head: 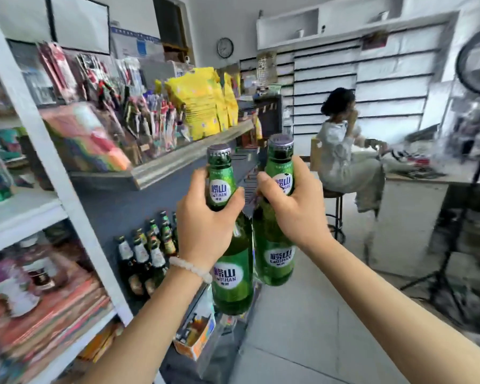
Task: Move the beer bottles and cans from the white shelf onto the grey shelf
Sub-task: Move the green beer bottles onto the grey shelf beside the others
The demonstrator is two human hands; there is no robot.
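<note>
Grey shelf (161, 173) runs away from you on the left, beside the white shelf (75, 206), with dark bottles (147, 253) standing on its lower level. Both your forearms reach forward and up, well clear of either shelf. Your left hand (205, 217) curls round the neck of one green beer bottle (230, 275), thumb across its label; your right hand (291, 206) grips the neck of a second green bottle (275, 245). The two bottles hang upright, just beside each other. A pale bead bracelet (190, 268) circles your left wrist.
</note>
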